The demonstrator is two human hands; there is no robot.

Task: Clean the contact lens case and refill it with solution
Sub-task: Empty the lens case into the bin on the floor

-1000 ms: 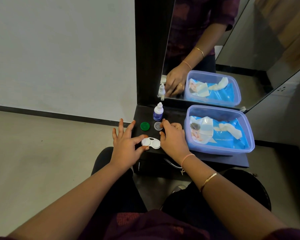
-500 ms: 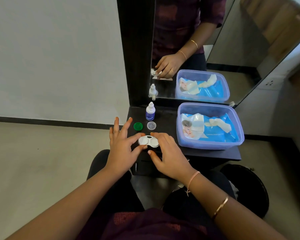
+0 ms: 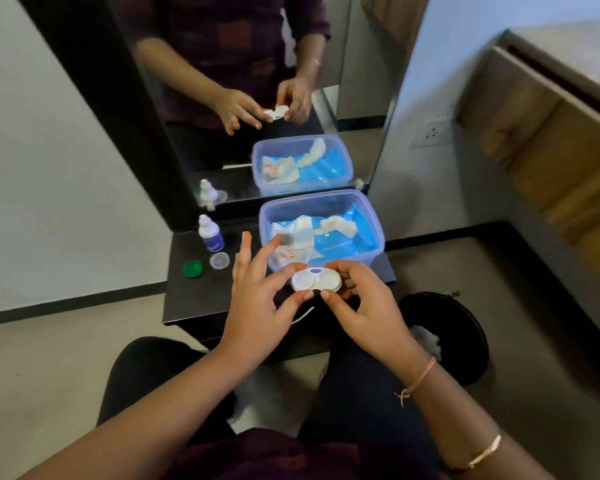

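The white contact lens case (image 3: pixel 315 279) is lifted off the dark shelf (image 3: pixel 194 299) and held between both hands. My left hand (image 3: pixel 257 306) pinches its left well with thumb and forefinger, the other fingers spread. My right hand (image 3: pixel 364 303) grips its right end with thumb and fingers. The small solution bottle (image 3: pixel 211 233), white top and blue label, stands uncapped at the back left of the shelf. Its clear cap (image 3: pixel 219 260) lies in front of it. A green lid (image 3: pixel 192 268) lies to the left.
A translucent purple tub (image 3: pixel 374 220) holding a blue wipes packet sits on the shelf's right side. A mirror (image 3: pixel 257 81) rises behind the shelf. A black waste bin (image 3: pixel 465 327) with white tissue stands on the floor to the right. My knees are below the shelf.
Both hands have lifted the lens case off the shelf and carried it rightward, in front of the tub. My right hand has gone from resting beside the case to gripping it. The camera has swung right.
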